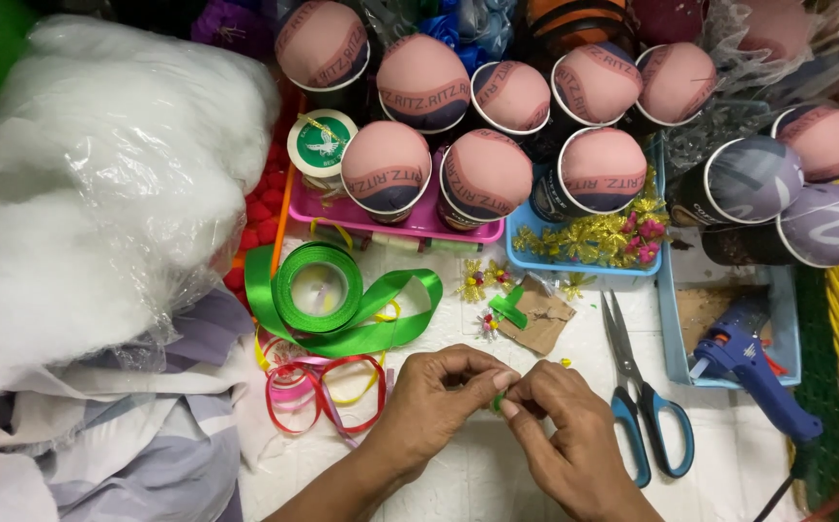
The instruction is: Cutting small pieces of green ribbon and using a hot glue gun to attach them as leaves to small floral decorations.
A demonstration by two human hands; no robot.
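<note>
We see a tiny bit of green ribbon (pixel 498 400) pinched between both hands, low centre of the white table (pixel 497 483). Left hand (pixel 439 396) has thumb & forefinger closed on it from the left; right hand (pixel 560 420) has fingertips closed on it from the right, knuckles nearly touching the left's (most of the piece is hidden, so we can't tell its shape). Just above lies a scrap of brown cardboard (pixel 540 324) w/ a short green ribbon strip (pixel 508 307) on it. Left of that, a spool of green satin ribbon (pixel 318 288), tail looped out. Below it, thin red & pink ribbon loops (pixel 323 391). Right of the hands: blue-handled scissors (pixel 647 406), shut, then a blue glue gun (pixel 753 372). Up top, rows of paper cups stuffed w/ pink fabric domes (pixel 487 174). Far left, a clear bag of white stuffing (pixel 91 184).
</note>
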